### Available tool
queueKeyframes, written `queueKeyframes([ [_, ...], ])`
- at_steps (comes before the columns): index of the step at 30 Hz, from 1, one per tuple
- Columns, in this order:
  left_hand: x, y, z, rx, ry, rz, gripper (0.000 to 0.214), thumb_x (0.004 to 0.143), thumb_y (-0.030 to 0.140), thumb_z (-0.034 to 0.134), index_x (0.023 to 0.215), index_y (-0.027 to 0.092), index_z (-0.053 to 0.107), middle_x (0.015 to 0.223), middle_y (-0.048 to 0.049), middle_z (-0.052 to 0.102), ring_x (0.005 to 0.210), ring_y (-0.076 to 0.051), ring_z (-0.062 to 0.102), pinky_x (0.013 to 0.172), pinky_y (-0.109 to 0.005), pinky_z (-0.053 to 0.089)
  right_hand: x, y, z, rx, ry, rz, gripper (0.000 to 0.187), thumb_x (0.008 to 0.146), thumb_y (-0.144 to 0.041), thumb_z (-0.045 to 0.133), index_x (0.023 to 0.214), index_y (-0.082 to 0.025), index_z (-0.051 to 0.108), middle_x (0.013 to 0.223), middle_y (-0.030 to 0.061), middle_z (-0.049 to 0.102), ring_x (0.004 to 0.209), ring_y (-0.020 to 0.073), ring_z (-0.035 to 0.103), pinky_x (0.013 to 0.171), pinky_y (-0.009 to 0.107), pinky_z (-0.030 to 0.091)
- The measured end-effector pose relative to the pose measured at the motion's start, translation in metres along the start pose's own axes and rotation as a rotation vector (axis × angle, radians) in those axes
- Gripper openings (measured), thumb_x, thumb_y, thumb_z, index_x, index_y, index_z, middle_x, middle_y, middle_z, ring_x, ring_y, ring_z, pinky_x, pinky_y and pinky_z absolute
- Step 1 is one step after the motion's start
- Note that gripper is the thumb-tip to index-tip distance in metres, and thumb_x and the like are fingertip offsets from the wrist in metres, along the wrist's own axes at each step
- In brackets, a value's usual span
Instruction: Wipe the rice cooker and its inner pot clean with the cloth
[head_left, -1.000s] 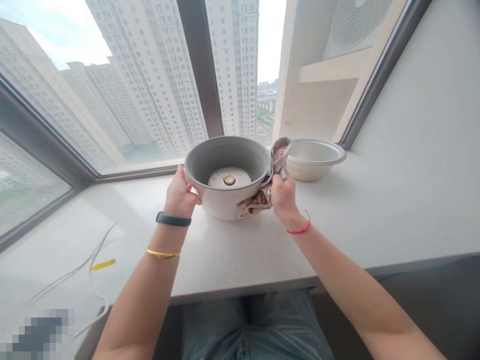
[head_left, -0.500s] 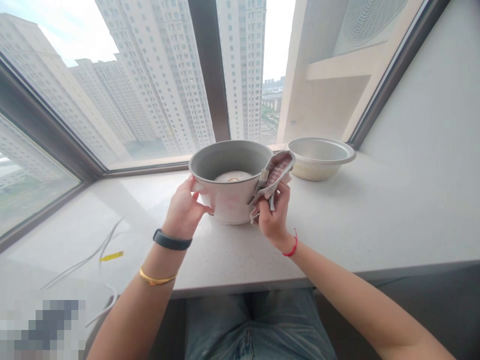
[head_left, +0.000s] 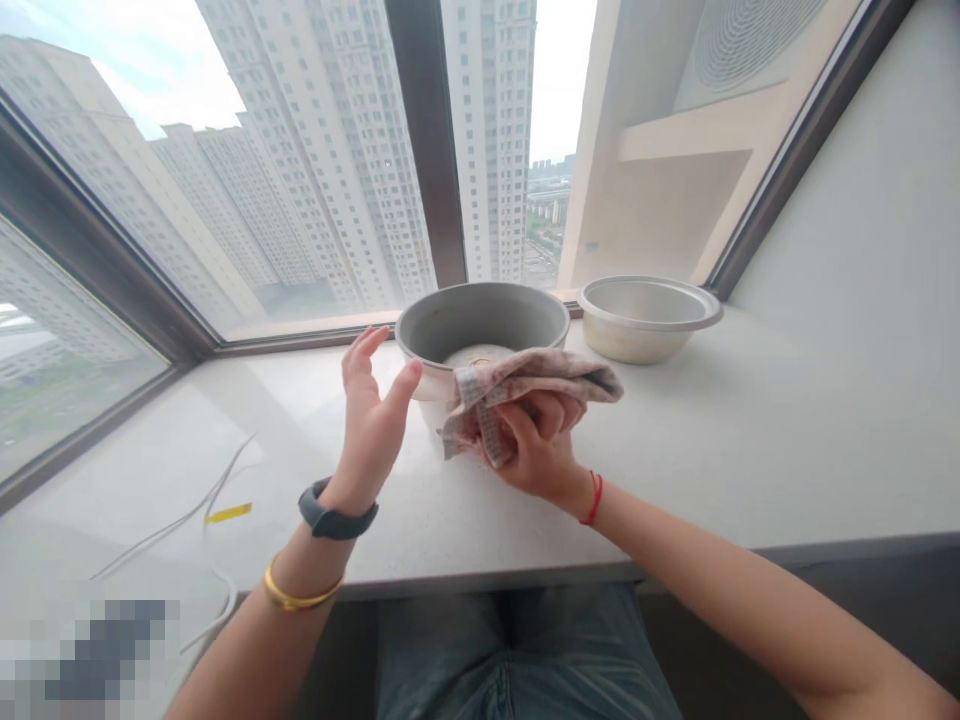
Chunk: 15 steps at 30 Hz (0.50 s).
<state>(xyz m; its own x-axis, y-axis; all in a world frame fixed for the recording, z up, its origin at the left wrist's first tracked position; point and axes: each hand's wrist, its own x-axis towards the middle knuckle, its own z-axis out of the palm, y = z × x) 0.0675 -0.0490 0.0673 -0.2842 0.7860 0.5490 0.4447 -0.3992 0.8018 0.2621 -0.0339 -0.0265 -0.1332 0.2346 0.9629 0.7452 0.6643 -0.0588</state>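
Note:
A round pot (head_left: 495,296), white outside and grey inside, stands on the white sill close to the window. Something pale and round lies at its bottom. In front of the pot, my right hand (head_left: 536,440) grips a bunched cleaning cloth (head_left: 547,372), patterned in grey and pinkish brown, which hides much of the pot's near side. My left hand (head_left: 375,410) is at the pot's left side, open, its thumb and fingers spread apart near the rim. Whether the thumb touches the pot I cannot tell.
To the pot's right stands a pale oval basin (head_left: 649,315) with a wide rim. A white cable (head_left: 191,510) with a yellow tag (head_left: 229,513) lies on the left of the sill (head_left: 750,450). The window frame (head_left: 424,140) rises behind.
My left hand has released the pot's left side and opened. The cloth in my right hand has swung from the pot's right side to its front. The view has shifted slightly.

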Motion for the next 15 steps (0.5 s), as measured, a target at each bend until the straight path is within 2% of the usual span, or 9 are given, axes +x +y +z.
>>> queueKeyframes([
  [1, 0.009, 0.0, -0.002, 0.099, -0.033, 0.15, 0.051, 0.086, 0.049, 0.065, 0.131, 0.028, 0.055, 0.153, -0.0072, 0.042, 0.147, -0.03, 0.03, 0.122, -0.05, 0.02, 0.004, 0.007, 0.0, 0.013, 0.038, 0.063, 0.068, 0.076, -0.041, 0.073, 0.138, -0.029, 0.048, 0.138, 0.0124, 0.04, 0.131, 0.0394, 0.038, 0.11, 0.063, 0.033],
  [3, 0.026, 0.001, -0.002, 0.272, -0.175, 0.369, 0.041, 0.089, 0.054, 0.059, 0.121, 0.028, 0.063, 0.145, -0.0058, 0.053, 0.143, -0.031, 0.035, 0.121, -0.058, 0.009, 0.007, 0.017, -0.001, 0.078, 0.041, 0.171, 0.082, 0.076, -0.044, 0.071, 0.147, -0.025, 0.035, 0.144, 0.0165, 0.031, 0.136, 0.042, 0.032, 0.109, 0.066, 0.035],
  [5, 0.04, 0.002, 0.002, 0.415, -0.354, 0.484, 0.036, 0.093, 0.056, 0.05, 0.097, 0.025, 0.069, 0.116, -0.0046, 0.07, 0.123, -0.031, 0.055, 0.119, -0.064, 0.0, 0.001, 0.018, -0.002, 0.1, 0.001, 0.225, 0.089, 0.077, -0.042, 0.069, 0.151, -0.022, 0.025, 0.149, 0.0188, 0.024, 0.14, 0.0432, 0.028, 0.109, 0.067, 0.035],
  [7, 0.045, 0.004, 0.008, 0.501, -0.454, 0.557, 0.048, 0.097, 0.055, 0.04, 0.07, 0.021, 0.061, 0.078, -0.0023, 0.068, 0.087, -0.023, 0.063, 0.12, -0.059, 0.008, -0.012, 0.012, -0.001, 0.063, -0.051, 0.196, 0.086, 0.077, -0.039, 0.069, 0.15, -0.026, 0.026, 0.153, 0.0168, 0.021, 0.143, 0.0448, 0.024, 0.11, 0.069, 0.033],
  [9, 0.045, 0.006, 0.017, 0.535, -0.449, 0.606, 0.054, 0.099, 0.052, 0.032, 0.058, 0.021, 0.048, 0.059, -0.0005, 0.056, 0.064, -0.018, 0.055, 0.114, -0.049, 0.027, -0.024, 0.005, 0.001, 0.031, -0.11, 0.171, 0.082, 0.077, -0.038, 0.07, 0.148, -0.031, 0.03, 0.154, 0.0142, 0.02, 0.144, 0.0455, 0.021, 0.111, 0.07, 0.031],
  [11, 0.042, 0.009, 0.025, 0.557, -0.409, 0.628, 0.054, 0.099, 0.05, 0.029, 0.055, 0.021, 0.039, 0.054, -0.0004, 0.049, 0.057, -0.017, 0.048, 0.098, -0.041, 0.04, -0.025, 0.003, 0.004, 0.051, -0.139, 0.226, 0.083, 0.078, -0.04, 0.07, 0.149, -0.03, 0.029, 0.154, 0.0153, 0.019, 0.144, 0.0451, 0.021, 0.111, 0.07, 0.03],
  [13, 0.04, 0.012, 0.031, 0.583, -0.412, 0.631, 0.055, 0.099, 0.054, 0.029, 0.055, 0.021, 0.036, 0.053, -0.0008, 0.048, 0.055, -0.017, 0.046, 0.083, -0.039, 0.041, -0.015, 0.01, 0.007, 0.107, -0.114, 0.354, 0.094, 0.075, -0.046, 0.073, 0.151, -0.024, 0.023, 0.154, 0.0191, 0.019, 0.143, 0.0445, 0.024, 0.111, 0.069, 0.03],
  [15, 0.037, 0.015, 0.033, 0.602, -0.43, 0.629, 0.058, 0.096, 0.063, 0.032, 0.057, 0.021, 0.041, 0.054, -0.0012, 0.05, 0.056, -0.017, 0.048, 0.077, -0.038, 0.039, 0.002, 0.024, 0.008, 0.16, -0.064, 0.502, 0.104, 0.071, -0.051, 0.075, 0.153, -0.02, 0.018, 0.154, 0.0212, 0.024, 0.142, 0.0428, 0.028, 0.112, 0.068, 0.03],
])
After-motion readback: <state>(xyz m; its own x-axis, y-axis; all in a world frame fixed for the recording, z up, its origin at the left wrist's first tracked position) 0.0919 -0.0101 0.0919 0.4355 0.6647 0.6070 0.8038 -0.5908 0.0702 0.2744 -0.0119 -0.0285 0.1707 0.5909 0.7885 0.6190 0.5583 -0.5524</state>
